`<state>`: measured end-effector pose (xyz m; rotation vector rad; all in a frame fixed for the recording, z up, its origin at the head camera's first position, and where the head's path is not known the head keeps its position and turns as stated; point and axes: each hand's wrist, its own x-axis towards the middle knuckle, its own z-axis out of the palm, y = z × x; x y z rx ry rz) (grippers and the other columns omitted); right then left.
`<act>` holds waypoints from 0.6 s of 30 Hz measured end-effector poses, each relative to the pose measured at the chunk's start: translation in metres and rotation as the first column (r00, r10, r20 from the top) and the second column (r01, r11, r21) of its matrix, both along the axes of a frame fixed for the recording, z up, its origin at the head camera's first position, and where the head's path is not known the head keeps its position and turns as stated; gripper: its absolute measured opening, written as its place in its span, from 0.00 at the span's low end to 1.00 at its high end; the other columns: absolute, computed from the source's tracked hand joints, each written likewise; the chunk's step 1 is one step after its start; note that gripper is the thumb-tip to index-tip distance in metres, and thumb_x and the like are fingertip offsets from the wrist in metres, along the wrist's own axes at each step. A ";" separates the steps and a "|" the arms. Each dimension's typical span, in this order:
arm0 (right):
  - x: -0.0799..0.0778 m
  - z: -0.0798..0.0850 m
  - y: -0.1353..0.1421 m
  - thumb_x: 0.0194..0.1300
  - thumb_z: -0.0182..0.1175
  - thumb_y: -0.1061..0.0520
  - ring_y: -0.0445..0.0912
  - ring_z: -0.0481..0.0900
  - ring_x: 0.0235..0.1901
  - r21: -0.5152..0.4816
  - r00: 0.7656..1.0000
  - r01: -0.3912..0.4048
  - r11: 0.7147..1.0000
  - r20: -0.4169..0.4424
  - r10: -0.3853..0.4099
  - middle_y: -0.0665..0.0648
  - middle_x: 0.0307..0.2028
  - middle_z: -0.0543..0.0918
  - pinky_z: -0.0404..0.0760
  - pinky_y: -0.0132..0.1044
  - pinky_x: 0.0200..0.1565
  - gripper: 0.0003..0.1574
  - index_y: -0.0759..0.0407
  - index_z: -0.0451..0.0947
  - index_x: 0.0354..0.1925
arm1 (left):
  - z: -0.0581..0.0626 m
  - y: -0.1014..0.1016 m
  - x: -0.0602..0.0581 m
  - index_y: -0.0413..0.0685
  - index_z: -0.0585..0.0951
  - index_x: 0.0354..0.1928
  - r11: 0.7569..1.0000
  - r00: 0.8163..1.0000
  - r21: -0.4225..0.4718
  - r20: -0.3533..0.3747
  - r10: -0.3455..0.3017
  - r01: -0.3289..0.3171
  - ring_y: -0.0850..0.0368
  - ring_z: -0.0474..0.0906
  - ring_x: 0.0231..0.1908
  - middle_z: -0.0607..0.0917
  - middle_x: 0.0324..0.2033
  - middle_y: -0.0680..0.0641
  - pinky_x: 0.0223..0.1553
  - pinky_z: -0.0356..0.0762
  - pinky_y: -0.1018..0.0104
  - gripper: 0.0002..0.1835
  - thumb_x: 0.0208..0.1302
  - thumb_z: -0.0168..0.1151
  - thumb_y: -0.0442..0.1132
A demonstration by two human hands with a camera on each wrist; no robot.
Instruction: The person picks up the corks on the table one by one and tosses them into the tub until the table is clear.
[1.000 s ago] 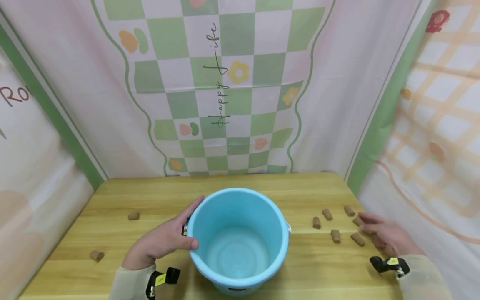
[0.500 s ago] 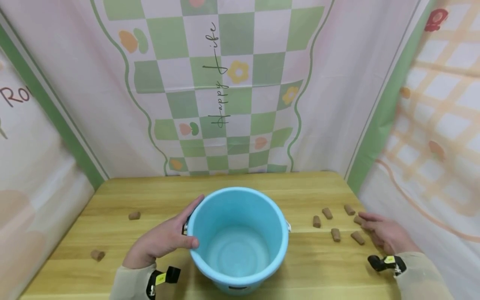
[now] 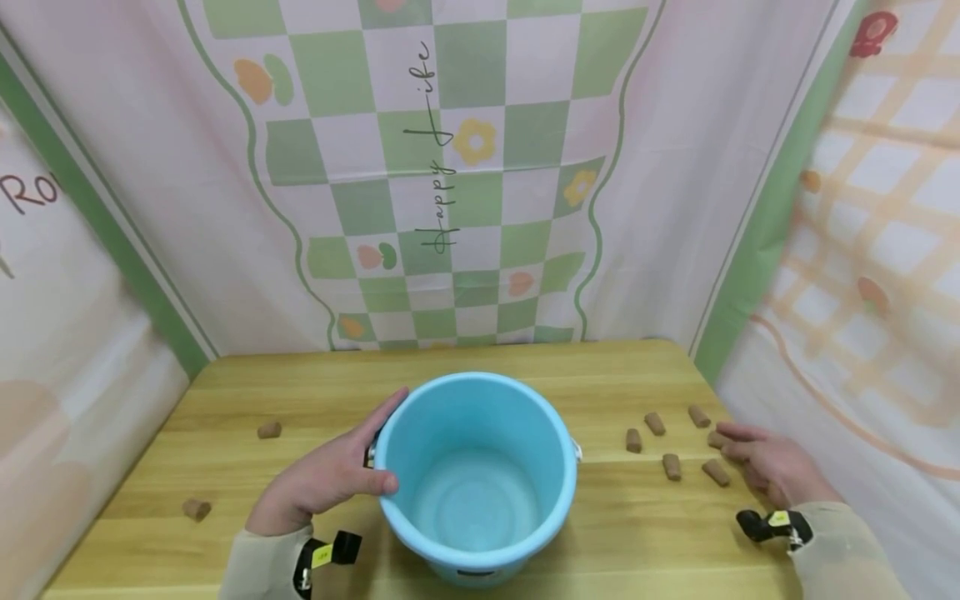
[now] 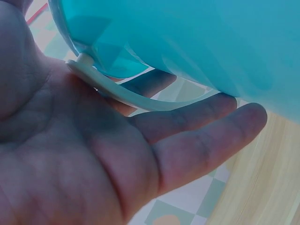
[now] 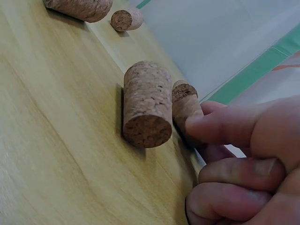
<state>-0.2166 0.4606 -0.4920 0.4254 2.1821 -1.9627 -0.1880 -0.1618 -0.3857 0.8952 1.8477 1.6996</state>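
Observation:
A light blue bucket (image 3: 480, 475) stands upright at the table's front middle, nothing in it. My left hand (image 3: 330, 479) holds its left side, thumb (image 3: 378, 483) over the rim and fingers along the outer wall. In the left wrist view, a pale bucket handle (image 4: 126, 93) runs between the palm and the blue wall. At the right, my right hand (image 3: 776, 471) pinches a cork (image 5: 185, 105) between thumb and forefinger, low at the tabletop; its other fingers are curled in. Another cork (image 5: 147, 103) lies right beside it on the wood.
Several loose corks (image 3: 671, 467) lie between the bucket and my right hand. Two more, a far cork (image 3: 269, 429) and a near cork (image 3: 197, 509), lie on the left. Patterned cloth (image 3: 472, 192) hangs behind the wooden table (image 3: 600, 533) and on both sides.
Almost nothing differs. My right hand stays at the same cork and my left hand keeps its hold on the bucket; the head view has shifted slightly.

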 end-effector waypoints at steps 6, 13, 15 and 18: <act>0.000 -0.001 0.000 0.61 0.64 0.56 0.34 0.60 0.11 0.046 1.000 0.005 0.999 -0.010 -0.005 0.41 0.36 0.83 0.65 0.30 0.12 0.17 0.29 0.78 0.40 | 0.001 0.000 0.002 0.60 0.37 0.73 1.000 1.000 0.004 0.008 0.012 -0.012 0.35 0.63 0.58 0.53 0.68 0.40 0.48 0.73 0.46 0.56 0.56 0.68 0.50; -0.001 -0.003 0.003 0.63 0.61 0.56 0.34 0.61 0.11 0.004 1.000 0.000 1.000 -0.021 0.000 0.39 0.36 0.82 0.64 0.29 0.12 0.18 0.26 0.78 0.38 | 0.000 0.000 0.002 0.60 0.36 0.73 1.000 1.000 0.007 -0.008 0.007 -0.007 0.35 0.63 0.58 0.53 0.68 0.41 0.48 0.73 0.48 0.56 0.55 0.68 0.51; -0.002 -0.004 0.005 0.64 0.61 0.56 0.34 0.61 0.11 -0.017 1.000 -0.004 1.000 -0.021 0.004 0.39 0.37 0.82 0.64 0.29 0.12 0.18 0.27 0.77 0.39 | 0.000 0.000 0.001 0.61 0.37 0.73 1.000 1.000 0.007 -0.013 0.006 -0.006 0.35 0.63 0.58 0.53 0.68 0.40 0.49 0.72 0.47 0.56 0.55 0.68 0.52; -0.003 -0.004 0.006 0.65 0.60 0.56 0.33 0.61 0.11 -0.048 1.000 -0.013 0.999 -0.020 0.012 0.40 0.38 0.82 0.64 0.28 0.12 0.16 0.29 0.76 0.40 | -0.001 0.000 0.000 0.62 0.37 0.73 1.000 1.000 0.013 -0.021 0.004 -0.004 0.35 0.63 0.58 0.53 0.68 0.39 0.49 0.72 0.46 0.55 0.56 0.68 0.52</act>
